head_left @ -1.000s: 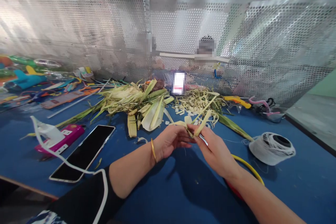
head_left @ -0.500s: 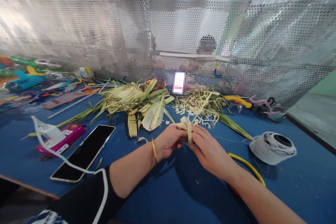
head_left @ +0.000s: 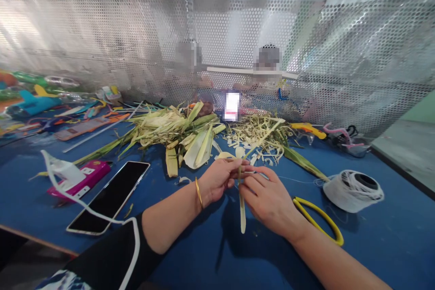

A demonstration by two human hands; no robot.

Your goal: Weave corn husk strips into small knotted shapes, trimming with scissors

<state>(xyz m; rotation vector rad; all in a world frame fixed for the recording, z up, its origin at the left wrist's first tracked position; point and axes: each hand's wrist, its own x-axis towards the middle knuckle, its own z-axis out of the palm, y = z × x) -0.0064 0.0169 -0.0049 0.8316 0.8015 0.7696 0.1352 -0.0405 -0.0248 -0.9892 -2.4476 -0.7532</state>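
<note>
My left hand (head_left: 222,174), with a gold bangle at its wrist, is closed in a pinch on a pale corn husk strip (head_left: 242,215). The strip hangs down between my hands, its lower end free above the blue table. My right hand (head_left: 267,195) is closed on the same strip from the right, its fingertips close to the left ones. Pale husk petals (head_left: 240,152) stick up just beyond the fingertips. A thin white thread (head_left: 292,180) runs from near my right hand towards a white thread spool (head_left: 353,191). My fingers partly hide the husk.
Husk heaps (head_left: 159,127) and husk scraps (head_left: 258,136) lie ahead. Left are a black-screened phone (head_left: 110,197), a magenta box (head_left: 81,179) and a white cable (head_left: 136,240). A yellow handle loop (head_left: 326,219) lies right. A perforated metal screen (head_left: 238,31) stands behind, people beyond it.
The husk strip was looped over at the fingertips; now its end hangs straight down. My right hand has shifted slightly lower, and more of the yellow handle loop shows.
</note>
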